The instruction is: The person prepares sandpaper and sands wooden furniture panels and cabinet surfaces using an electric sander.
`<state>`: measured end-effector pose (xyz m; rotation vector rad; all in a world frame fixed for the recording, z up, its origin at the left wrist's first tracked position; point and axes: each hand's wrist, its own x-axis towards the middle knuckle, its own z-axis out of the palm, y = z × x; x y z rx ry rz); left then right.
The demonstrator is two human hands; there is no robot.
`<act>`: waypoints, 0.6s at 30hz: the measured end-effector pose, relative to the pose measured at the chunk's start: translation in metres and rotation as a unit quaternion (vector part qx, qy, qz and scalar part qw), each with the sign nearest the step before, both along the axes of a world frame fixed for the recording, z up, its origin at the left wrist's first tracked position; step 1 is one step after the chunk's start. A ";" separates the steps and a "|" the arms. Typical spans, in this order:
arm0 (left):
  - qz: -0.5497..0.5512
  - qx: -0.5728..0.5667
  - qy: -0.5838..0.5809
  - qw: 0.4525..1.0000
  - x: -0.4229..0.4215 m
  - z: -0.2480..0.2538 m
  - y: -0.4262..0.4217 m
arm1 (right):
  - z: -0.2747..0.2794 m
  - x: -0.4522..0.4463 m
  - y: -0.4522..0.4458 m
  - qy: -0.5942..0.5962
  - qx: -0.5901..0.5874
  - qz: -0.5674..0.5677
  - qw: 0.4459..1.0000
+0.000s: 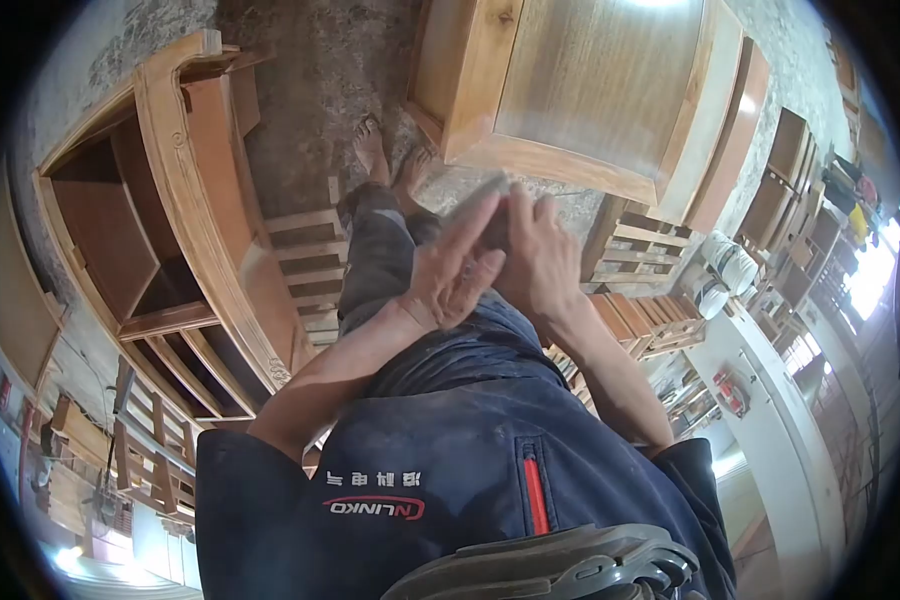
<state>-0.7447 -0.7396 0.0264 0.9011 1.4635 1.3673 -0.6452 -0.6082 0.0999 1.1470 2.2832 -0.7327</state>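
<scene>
cabinet (600, 80) looks heavy, stiff, best held by frame (570, 168); left hand (450, 265), right hand (542, 250) near; can't tell whether fingers clamp anything.

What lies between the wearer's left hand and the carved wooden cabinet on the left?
In the head view, going from the left hand towards the carved wooden cabinet, a dark trouser leg comes first, then some wooden slats.
</scene>
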 end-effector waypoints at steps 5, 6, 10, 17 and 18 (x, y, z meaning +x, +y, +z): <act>-0.055 0.029 0.048 0.997 -0.010 0.019 0.003 | 0.016 0.007 -0.017 0.053 0.045 -0.075 0.995; -0.046 0.041 0.062 0.996 -0.013 0.012 0.001 | 0.011 0.003 -0.019 0.075 0.050 -0.095 0.991; -0.066 0.041 0.096 0.992 -0.032 -0.012 0.010 | -0.017 -0.015 -0.021 0.115 0.073 -0.121 0.983; -0.107 0.077 0.137 0.982 -0.106 -0.040 0.108 | -0.032 -0.089 0.055 0.095 0.123 -0.161 0.975; -0.110 0.075 0.148 0.980 -0.121 -0.039 0.138 | -0.036 -0.103 0.078 0.110 0.149 -0.170 0.968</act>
